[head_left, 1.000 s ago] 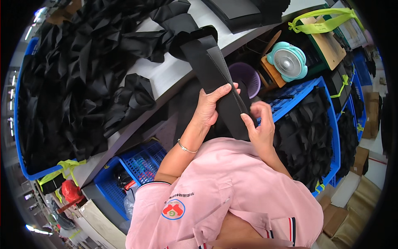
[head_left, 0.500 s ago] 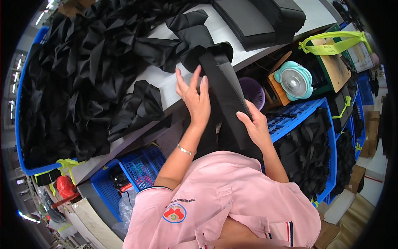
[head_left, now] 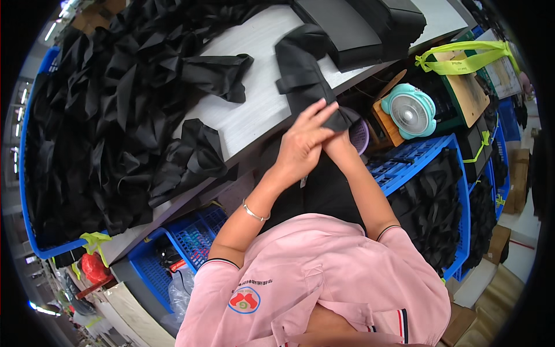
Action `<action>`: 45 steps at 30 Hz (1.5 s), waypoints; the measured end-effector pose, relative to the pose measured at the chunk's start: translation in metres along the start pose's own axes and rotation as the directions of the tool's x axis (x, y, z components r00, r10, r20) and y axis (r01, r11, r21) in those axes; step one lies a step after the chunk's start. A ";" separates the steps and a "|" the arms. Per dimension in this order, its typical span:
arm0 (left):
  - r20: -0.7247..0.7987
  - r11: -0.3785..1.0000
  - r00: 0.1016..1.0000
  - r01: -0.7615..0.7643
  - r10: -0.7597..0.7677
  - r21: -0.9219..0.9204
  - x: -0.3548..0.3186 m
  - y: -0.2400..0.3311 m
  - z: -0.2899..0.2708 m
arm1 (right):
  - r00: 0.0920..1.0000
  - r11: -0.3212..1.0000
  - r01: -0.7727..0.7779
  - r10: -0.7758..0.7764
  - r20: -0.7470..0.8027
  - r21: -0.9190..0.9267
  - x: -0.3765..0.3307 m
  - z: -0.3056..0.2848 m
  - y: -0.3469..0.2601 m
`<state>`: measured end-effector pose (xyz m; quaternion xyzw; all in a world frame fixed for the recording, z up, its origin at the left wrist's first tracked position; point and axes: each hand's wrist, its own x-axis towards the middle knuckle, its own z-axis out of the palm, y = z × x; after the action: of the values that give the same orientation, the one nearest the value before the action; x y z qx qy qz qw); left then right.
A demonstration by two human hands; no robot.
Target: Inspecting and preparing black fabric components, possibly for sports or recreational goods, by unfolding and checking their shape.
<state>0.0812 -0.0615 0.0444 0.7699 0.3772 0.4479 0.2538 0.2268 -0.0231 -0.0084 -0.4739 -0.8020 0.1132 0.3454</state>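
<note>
A black fabric piece (head_left: 306, 72) bends from the white tabletop over its front edge to my hands. My left hand (head_left: 300, 147) has its fingers stretched out against the near end of the fabric, and its thumb crosses my right hand. Below that end, my right hand (head_left: 339, 144) is closed on the cloth; its fingers are largely hidden behind the fabric and my left hand. Another black piece (head_left: 222, 72) lies on the table to the left, beside a big heap of similar cloth (head_left: 110, 121).
A blue basket (head_left: 26, 191) borders the heap. Stacked flat black pieces (head_left: 347, 26) lie at the back of the white table (head_left: 254, 43). To the right are a turquoise fan (head_left: 410, 111), a purple bin (head_left: 359, 139) and a blue crate (head_left: 465, 214) of black cloth. Blue baskets (head_left: 150, 269) sit below left.
My hands have come together, the left moving right and the right moving up and left. The long strip between them has dropped from view, and a bent piece now trails across the table.
</note>
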 end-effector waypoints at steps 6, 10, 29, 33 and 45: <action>-0.284 0.980 0.938 0.184 -0.200 -0.080 -0.040 0.026 -0.015 | 0.727 -0.196 -0.445 0.491 0.480 0.874 -0.006 0.008 0.012; -0.319 0.977 0.931 0.206 -0.180 0.050 -0.056 0.036 -0.006 | 0.672 -0.209 -0.441 0.567 0.475 0.873 0.001 -0.015 -0.012; -0.549 0.975 0.817 0.222 -0.178 0.014 -0.045 0.062 -0.003 | 0.727 -0.234 -0.402 0.506 0.464 0.885 -0.007 -0.029 -0.052; -0.528 0.980 0.828 0.197 -0.188 -0.041 -0.047 0.064 -0.003 | 0.820 -0.332 -0.331 0.362 0.443 0.883 -0.012 -0.021 -0.043; -0.459 0.969 0.863 0.123 -0.211 -0.213 -0.061 0.050 -0.005 | 0.859 -0.388 -0.312 0.275 0.432 0.867 -0.006 0.000 -0.033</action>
<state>0.0755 -0.1396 0.0524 0.5741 0.4524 0.6319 0.2578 0.2062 -0.0454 0.0058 -0.2007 -0.2325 0.7932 0.5259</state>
